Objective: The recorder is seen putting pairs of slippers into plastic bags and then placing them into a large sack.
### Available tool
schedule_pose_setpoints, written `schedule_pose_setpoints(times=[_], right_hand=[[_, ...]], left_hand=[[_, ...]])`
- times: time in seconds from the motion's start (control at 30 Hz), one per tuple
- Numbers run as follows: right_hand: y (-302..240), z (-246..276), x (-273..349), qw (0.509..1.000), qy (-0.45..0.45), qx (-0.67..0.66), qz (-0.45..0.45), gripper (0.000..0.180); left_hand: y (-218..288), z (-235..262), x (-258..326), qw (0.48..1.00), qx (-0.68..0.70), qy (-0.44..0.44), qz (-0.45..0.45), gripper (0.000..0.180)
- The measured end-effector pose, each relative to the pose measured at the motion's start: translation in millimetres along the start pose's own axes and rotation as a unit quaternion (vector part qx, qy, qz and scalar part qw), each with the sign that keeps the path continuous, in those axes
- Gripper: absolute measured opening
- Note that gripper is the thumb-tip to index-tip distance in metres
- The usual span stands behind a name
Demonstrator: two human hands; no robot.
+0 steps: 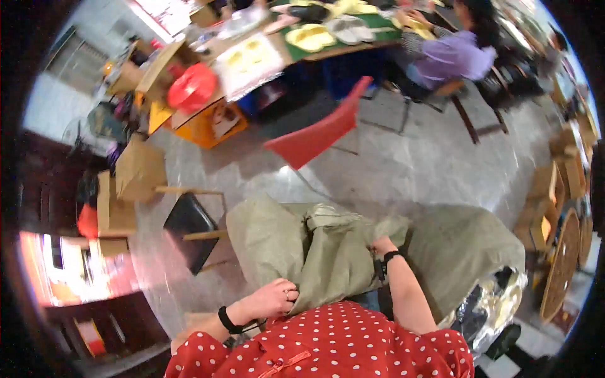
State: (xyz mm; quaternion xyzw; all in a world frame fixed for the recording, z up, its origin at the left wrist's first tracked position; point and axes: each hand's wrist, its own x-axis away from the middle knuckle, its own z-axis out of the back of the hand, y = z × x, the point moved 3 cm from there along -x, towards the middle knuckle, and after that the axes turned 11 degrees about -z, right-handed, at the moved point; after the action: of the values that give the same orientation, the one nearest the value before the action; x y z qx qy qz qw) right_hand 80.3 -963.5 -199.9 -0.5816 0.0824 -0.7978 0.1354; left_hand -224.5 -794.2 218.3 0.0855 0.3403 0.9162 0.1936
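Note:
A large olive-green woven sack (337, 258) bunches up in front of my body. My left hand (277, 297), with a ring on one finger, is closed on the sack's near left edge. On the sack's right part, my right hand (382, 246) grips a fold of the same fabric; its fingertips are partly hidden by the cloth. Close by on the right stands a second, full olive sack (466, 252), its mouth showing shiny clear-wrapped contents (488, 309). Black bands circle both my wrists.
A red chair (321, 135) stands beyond the sack, and a black-seated chair (191, 230) lies to the left. Cardboard boxes (140, 169) line both sides. A worktable (302, 58) with yellow shoe-shaped pieces (311, 38) runs across the back; a person in purple (450, 60) sits there.

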Motion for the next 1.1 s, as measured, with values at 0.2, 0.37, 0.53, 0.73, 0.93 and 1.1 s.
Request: schedule_pose_setpoints(times=[0.2,0.37,0.53,0.73,0.93,1.1], right_hand=[[-165,-72,125,0.956,-0.009,-0.264,0.131,0.022],[-289,-122,216,0.878,-0.218,-0.346,0.249,0.02],[-366,-182,290,0.848,-0.309,-0.251,0.351,0.019],[-430,-187,443,0.72,-0.453,-0.191,0.49,0.025],[-475,-104,408,0.678,-0.253,-0.353,0.593,0.035],[-560,-23,411,0.588,-0.278,-0.271,0.709,0.031]], left_hand=[[22,-78,148,0.967,-0.002,0.118,0.225,0.029],[-9,-155,198,0.922,0.008,0.194,0.334,0.042],[-38,-159,204,0.85,0.09,0.345,0.388,0.045],[-84,-163,223,0.736,0.076,0.602,0.301,0.04],[-93,-71,230,0.766,-0.076,0.41,0.489,0.042],[-116,-36,212,0.816,0.012,0.446,0.367,0.042]])
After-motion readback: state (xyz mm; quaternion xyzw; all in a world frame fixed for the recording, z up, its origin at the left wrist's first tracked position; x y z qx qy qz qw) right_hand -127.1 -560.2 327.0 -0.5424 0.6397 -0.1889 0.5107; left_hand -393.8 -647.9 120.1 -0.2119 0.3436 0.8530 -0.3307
